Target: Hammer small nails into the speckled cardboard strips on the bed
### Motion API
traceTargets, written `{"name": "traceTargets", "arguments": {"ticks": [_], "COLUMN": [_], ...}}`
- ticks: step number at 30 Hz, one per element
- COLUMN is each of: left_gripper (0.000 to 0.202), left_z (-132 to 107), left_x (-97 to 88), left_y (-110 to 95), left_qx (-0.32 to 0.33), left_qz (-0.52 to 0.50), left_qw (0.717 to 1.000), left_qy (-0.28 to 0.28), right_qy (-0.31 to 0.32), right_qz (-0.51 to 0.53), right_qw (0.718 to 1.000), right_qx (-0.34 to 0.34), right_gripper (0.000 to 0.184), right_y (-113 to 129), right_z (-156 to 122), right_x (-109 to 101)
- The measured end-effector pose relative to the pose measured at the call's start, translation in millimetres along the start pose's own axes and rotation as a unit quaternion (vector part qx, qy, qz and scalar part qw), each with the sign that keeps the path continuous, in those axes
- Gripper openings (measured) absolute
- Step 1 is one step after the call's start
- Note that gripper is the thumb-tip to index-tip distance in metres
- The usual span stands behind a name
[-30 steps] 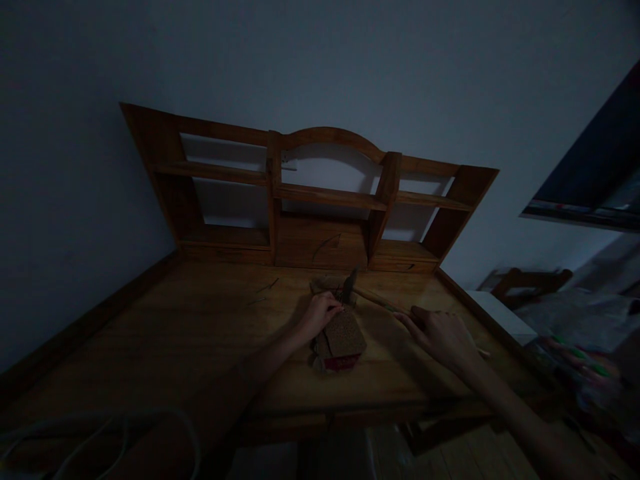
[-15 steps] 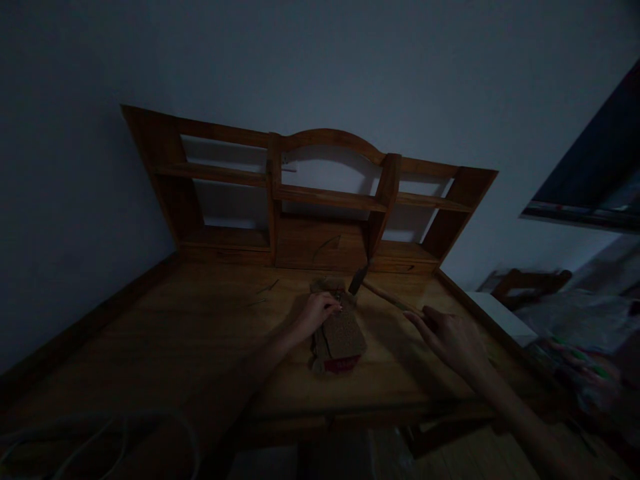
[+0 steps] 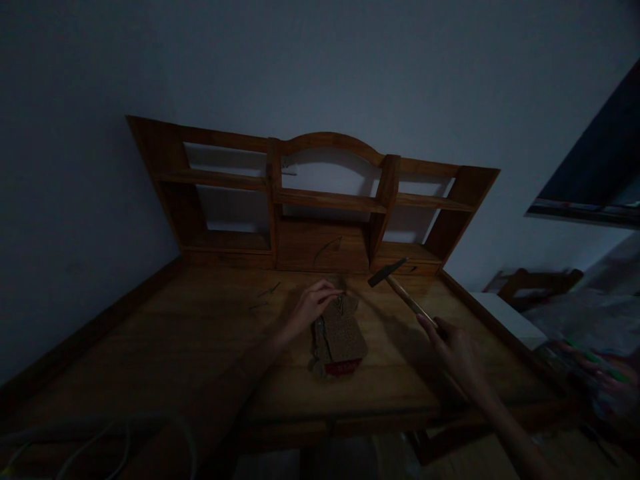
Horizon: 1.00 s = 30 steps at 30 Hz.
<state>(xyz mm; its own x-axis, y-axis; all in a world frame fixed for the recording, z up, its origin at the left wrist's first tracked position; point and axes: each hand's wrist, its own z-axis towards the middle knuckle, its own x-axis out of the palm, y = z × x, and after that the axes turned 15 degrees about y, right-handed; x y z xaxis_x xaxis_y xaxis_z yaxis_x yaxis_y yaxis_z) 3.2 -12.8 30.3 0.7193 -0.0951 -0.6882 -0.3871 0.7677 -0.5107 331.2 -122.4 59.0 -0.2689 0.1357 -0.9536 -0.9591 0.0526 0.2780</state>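
The scene is dim. My right hand (image 3: 454, 348) grips the wooden handle of a hammer (image 3: 397, 285), whose dark head is raised above the desk, right of the block. My left hand (image 3: 313, 302) is pinched at the far top edge of a small brown block (image 3: 340, 335) with a red lower edge; what the fingers pinch is too small to make out. The block lies on the wooden desk (image 3: 200, 333), near its middle.
A wooden shelf unit (image 3: 320, 200) stands along the desk's back against the wall. Two thin dark pieces (image 3: 265, 293) lie on the desk to the left. A pale cable (image 3: 115, 433) loops at the lower left. A chair (image 3: 535, 280) and clutter are at right.
My right hand has lifted the hammer: its head rose from beside my left fingers up and to the right. My left hand stayed at the block's top edge.
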Motion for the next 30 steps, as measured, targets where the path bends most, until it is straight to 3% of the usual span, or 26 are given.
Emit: {"name": "traceTargets", "arguments": {"ticks": [6,16,30], "left_gripper": [0.034,0.036,0.026], "left_z": [-3.0,-4.1,8.4], "left_x": [-0.3,-2.1,16.9], "left_y": [-3.8,-12.8,1.0], "left_qx": [0.040,0.021,-0.027], "left_qz": [0.117,0.132,0.043], "left_qw": [0.990,0.987,0.998], "left_qy": [0.068,0.094,0.023], "right_qy": [0.002,0.030,0.052], "right_qz": [0.012,-0.004,-0.022], "right_qw": [1.000,0.999,0.998], "right_qx": [0.007,0.012,-0.003], "right_gripper": [0.052,0.047,0.045], "right_y": [-0.4,2.2,4.9], "right_z": [-0.8,-5.6,-5.8], "right_x": [5.2,12.1,24.7]}}
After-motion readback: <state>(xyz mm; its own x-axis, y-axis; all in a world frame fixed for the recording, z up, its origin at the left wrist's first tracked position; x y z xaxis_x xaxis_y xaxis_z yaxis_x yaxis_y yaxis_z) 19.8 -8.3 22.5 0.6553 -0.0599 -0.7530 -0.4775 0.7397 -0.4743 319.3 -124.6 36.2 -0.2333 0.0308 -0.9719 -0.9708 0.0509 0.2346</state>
